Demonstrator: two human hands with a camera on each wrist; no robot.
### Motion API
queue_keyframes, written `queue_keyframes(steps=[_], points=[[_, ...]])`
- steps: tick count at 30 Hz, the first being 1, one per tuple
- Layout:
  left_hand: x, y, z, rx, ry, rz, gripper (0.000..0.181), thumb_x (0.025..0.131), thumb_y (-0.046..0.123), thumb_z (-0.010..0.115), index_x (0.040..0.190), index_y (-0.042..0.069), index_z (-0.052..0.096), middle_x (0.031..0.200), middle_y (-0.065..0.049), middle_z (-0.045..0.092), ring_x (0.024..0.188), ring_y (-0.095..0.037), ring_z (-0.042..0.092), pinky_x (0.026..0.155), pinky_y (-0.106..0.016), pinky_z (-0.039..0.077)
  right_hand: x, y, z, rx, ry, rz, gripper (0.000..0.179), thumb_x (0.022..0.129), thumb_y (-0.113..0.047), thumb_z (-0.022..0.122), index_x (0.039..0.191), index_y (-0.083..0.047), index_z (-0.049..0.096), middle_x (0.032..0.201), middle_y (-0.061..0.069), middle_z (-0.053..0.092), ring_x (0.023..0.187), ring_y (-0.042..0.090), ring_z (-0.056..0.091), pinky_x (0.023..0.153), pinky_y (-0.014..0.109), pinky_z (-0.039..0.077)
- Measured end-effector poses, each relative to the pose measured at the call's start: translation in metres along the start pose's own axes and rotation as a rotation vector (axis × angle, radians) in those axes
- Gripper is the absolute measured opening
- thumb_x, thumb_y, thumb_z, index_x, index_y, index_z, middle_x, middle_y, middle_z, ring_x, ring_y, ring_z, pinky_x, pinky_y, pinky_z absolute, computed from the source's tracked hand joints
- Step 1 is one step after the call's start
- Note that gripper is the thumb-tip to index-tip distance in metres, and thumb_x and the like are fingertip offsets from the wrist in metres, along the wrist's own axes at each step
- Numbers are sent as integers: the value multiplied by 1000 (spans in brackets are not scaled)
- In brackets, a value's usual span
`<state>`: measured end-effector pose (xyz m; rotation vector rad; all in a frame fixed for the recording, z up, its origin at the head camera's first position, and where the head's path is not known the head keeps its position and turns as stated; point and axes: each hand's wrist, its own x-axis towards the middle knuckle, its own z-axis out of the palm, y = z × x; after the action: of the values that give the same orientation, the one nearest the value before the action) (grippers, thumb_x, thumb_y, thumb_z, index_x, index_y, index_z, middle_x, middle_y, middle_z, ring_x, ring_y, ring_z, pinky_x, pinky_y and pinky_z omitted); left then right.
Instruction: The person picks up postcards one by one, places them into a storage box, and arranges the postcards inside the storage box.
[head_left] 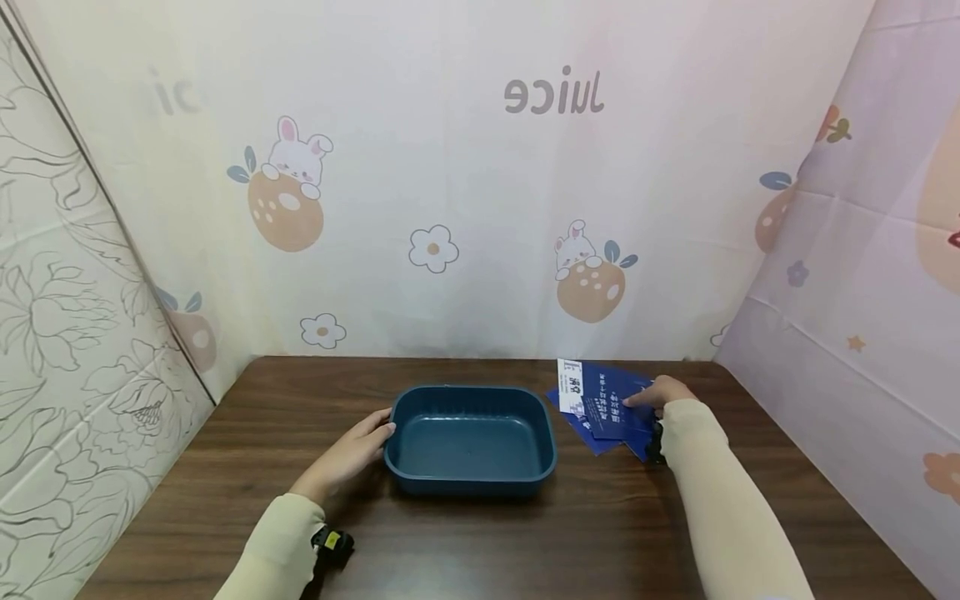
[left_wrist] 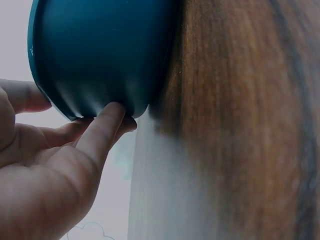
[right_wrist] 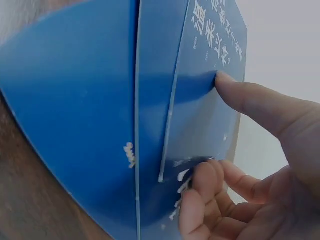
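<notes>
A dark teal plastic basin (head_left: 472,485) with rounded corners sits on the table, nothing inside it. My left hand (head_left: 351,457) pinches its left rim, thumb over the edge and fingers against the outer wall (left_wrist: 100,55), as the left wrist view shows. To the right of the basin lies a fanned pile of blue printed cards (head_left: 602,408), one with a white panel (head_left: 570,387). At the pile's right side, my right hand (head_left: 667,392) pinches the top blue card (right_wrist: 197,117), its thumb on the printed face and its curled fingers at the edge.
The dark brown wooden table (head_left: 480,550) ends at a pale curtain (head_left: 450,308) printed with rabbits and flowers. More patterned cloth hangs on the left and right sides. A black wrist strap with a small device (head_left: 332,542) is on the left forearm.
</notes>
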<state>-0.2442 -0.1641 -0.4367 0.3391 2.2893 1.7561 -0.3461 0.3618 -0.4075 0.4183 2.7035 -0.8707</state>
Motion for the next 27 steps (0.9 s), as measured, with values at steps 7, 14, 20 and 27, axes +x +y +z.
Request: queue_keyframes(steps=[7, 14, 20, 27], points=[[1, -1, 0, -4, -4, 3, 52, 110, 20, 40, 154, -4, 28, 155, -29, 31, 139, -40, 39, 108, -52, 41, 2, 2, 2, 15, 10, -28, 94, 88, -24, 75, 141, 29, 18, 140, 49, 30, 127, 59, 40, 102, 62, 42], [1, -1, 0, -1, -3, -1, 51, 110, 19, 39, 154, -5, 27, 156, -29, 29, 140, -40, 38, 108, -52, 40, 5, 1, 3, -54, 40, -42, 86, 88, -25, 74, 137, 29, 27, 135, 49, 36, 124, 59, 43, 101, 62, 43], [-1, 2, 1, 4, 9, -8, 51, 110, 20, 39, 154, -4, 28, 156, -29, 30, 140, -40, 38, 108, -53, 39, 2, 0, 6, -65, 57, -72, 81, 89, -22, 73, 136, 28, 29, 133, 49, 39, 121, 58, 46, 98, 62, 45], [-2, 2, 3, 23, 33, -24, 50, 110, 22, 39, 154, -2, 30, 156, -27, 31, 140, -39, 38, 108, -53, 39, 1, -10, 9, -96, 91, -138, 58, 91, -9, 63, 131, 26, 40, 123, 44, 51, 112, 53, 54, 92, 61, 49]])
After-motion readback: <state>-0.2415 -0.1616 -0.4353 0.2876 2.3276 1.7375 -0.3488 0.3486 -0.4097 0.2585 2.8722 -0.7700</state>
